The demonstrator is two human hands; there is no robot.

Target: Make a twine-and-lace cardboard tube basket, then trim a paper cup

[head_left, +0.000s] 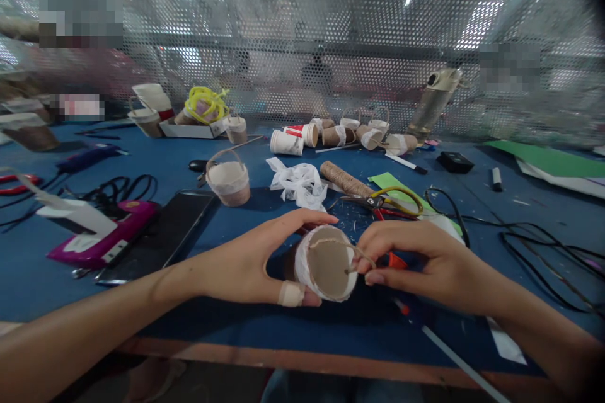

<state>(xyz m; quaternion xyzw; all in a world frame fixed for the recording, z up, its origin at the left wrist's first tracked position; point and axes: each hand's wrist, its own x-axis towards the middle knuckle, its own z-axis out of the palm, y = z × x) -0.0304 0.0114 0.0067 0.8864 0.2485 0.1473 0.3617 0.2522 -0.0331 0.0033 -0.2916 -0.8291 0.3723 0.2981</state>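
My left hand [278,258], with a plaster on its thumb, is wrapped round a small paper cup [331,264]. The cup is tilted so its mouth faces me, and white lace runs round its rim. At the cup's right edge my right hand [416,258] pinches a twine handle [363,254], which arches across the opening. Just beyond the hands lie a crumpled heap of white lace [300,182], a roll of brown twine [345,179] and yellow-handled scissors [378,200]. Under my right hand a glue gun with a pale glue stick [454,352] is partly hidden.
A finished-looking cup basket [229,182] stands beyond my left hand. Left of it lie a dark phone [165,233] and a purple power strip [106,242]. Several cups [338,134] lie at the back before a perforated metal screen [302,31]. Black cables [543,252] loop at right.
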